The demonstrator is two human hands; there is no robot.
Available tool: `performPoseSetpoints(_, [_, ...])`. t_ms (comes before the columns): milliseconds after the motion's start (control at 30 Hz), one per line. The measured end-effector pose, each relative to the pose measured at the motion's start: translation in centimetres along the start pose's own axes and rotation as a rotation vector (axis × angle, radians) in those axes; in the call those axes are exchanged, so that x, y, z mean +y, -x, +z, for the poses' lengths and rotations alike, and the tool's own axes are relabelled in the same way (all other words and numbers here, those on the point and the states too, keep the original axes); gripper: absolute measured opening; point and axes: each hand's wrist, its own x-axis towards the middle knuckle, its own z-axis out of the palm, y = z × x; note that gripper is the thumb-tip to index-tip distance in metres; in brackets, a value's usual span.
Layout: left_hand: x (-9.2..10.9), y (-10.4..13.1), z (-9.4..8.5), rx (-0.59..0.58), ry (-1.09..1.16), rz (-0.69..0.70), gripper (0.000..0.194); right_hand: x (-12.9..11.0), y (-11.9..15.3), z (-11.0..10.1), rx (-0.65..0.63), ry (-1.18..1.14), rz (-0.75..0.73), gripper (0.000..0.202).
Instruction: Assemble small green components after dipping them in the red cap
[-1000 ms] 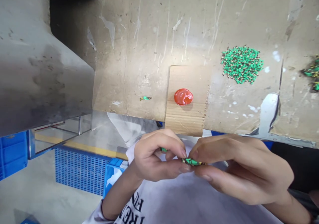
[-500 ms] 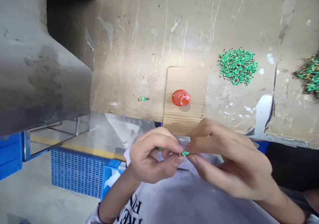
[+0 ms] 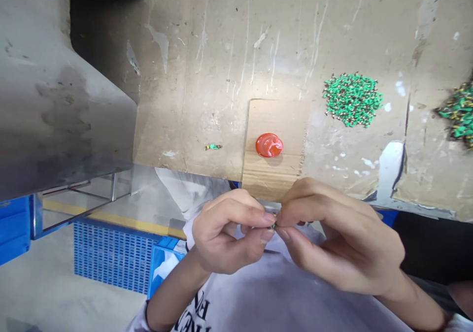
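Close in front of the chest, my left hand (image 3: 231, 231) and my right hand (image 3: 336, 233) meet fingertip to fingertip. Between their pinched thumbs and index fingers sits a small green part (image 3: 274, 222) with yellowish bits, mostly hidden by the fingers. Both hands are closed on it. Just beyond them on the table is a piece of cardboard (image 3: 254, 174), and on it stands a round red dish (image 3: 269, 145) with a shiny, wet-looking inside. To its left lies a single green part with metallic ends (image 3: 213, 147).
A pile of small green parts (image 3: 353, 99) lies on the worn table (image 3: 207, 76) at right. Another green and yellow pile (image 3: 460, 110) is at the far right edge. A grey metal housing (image 3: 62, 90) stands at left. Blue crates (image 3: 114, 255) are on the floor below.
The fingertips have drawn closer together, and less of the small green part shows between them. The piles, dish and lone part lie as before.
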Motion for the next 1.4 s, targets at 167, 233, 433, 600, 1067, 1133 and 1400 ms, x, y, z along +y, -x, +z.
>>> performPoseSetpoints(167, [0.1,0.1,-0.2,0.012,0.05,-0.062,0.016,-0.2,0.0,0.1,0.001,0.053,-0.003,0.018])
performPoseSetpoints(233, [0.0,0.1,-0.4,-0.014,0.067,-0.051,0.013,-0.3,0.0,0.0,0.006,0.102,-0.017,0.018])
performPoseSetpoints(433, [0.0,0.0,-1.0,-0.051,0.047,-0.078,0.011,-0.1,0.1,-0.2,-0.017,0.272,-0.076,0.018])
performPoseSetpoints(600, [0.6,-0.2,-1.1,-0.066,-0.021,-0.099,0.012,0.3,0.0,-0.2,-0.023,0.346,-0.102,0.016])
performPoseSetpoints(1067, [1.9,-1.0,-0.7,0.064,-0.011,-0.472,0.005,1.1,-1.5,0.3,0.048,0.177,-0.058,0.017])
performPoseSetpoints(1133, [2.0,-1.2,-0.8,0.084,0.016,-0.544,0.005,1.2,-1.8,0.3,0.057,0.178,-0.057,0.019])
performPoseSetpoints(1400, [2.0,-2.1,-2.1,0.076,-0.459,-0.422,0.013,1.7,-1.6,0.0,0.073,0.059,0.127,0.017])
